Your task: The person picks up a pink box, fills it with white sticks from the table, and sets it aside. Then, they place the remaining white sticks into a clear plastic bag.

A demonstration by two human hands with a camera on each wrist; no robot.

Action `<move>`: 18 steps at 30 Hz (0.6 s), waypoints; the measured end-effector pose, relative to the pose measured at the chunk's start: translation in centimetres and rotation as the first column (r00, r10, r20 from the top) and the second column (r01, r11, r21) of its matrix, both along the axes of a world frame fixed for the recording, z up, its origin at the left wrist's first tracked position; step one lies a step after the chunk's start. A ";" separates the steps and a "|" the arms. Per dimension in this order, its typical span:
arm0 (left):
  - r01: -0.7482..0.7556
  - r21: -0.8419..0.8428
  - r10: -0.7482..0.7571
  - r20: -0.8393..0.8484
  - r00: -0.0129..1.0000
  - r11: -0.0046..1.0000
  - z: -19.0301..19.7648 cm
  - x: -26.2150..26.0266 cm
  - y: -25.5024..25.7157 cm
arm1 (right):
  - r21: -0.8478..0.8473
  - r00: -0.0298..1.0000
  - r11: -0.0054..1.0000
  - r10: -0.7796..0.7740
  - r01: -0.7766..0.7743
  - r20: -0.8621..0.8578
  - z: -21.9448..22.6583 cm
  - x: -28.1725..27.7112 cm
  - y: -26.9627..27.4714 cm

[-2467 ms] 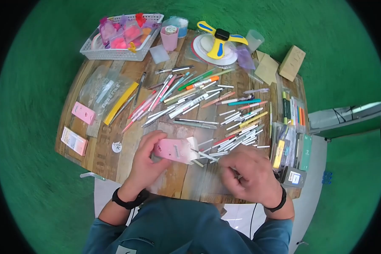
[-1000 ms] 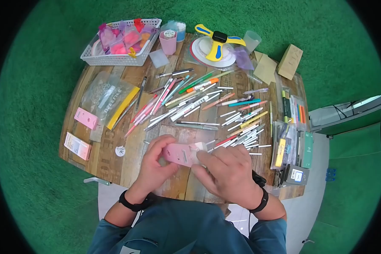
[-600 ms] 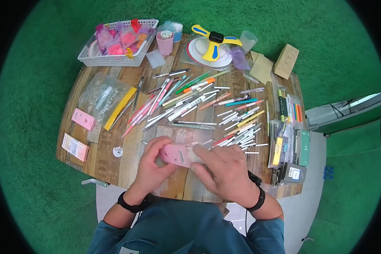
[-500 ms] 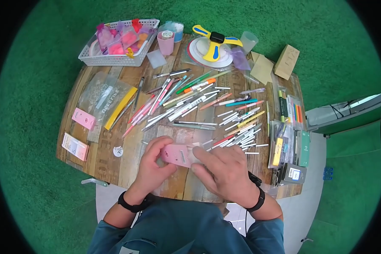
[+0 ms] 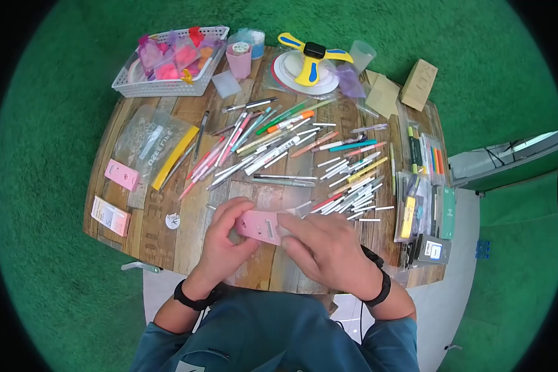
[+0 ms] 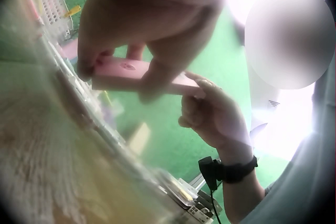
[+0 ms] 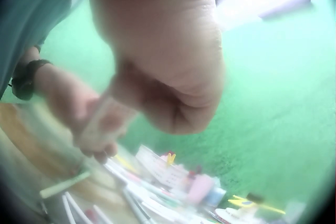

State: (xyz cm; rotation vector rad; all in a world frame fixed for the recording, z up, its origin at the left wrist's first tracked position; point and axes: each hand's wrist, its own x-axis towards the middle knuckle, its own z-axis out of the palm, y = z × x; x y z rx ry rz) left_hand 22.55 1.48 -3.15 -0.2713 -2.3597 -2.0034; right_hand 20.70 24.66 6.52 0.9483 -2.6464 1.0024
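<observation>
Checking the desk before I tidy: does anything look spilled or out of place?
Yes: loose pens lie scattered at all angles across the table, not in the pink cup. Nothing looks spilled or broken.

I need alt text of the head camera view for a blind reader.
A person's left hand and right hand together hold a small pink box above a round wooden table. Many pens lie scattered behind it, with a white basket at the far edge.

Right hand [image 7: 157,61] fills the upper frame, fingers curled against a blurred pale pink box [image 7: 102,121] that the left hand [image 7: 71,106] grips from beyond; scattered pens [image 7: 131,198] lie below the box.
</observation>
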 end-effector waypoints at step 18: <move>0.100 0.355 -0.196 0.248 0.949 0.930 0.3 -0.8 0.0 | -0.052 0.985 0.984 -0.169 0.168 -0.013 0.3 -1.6 5.9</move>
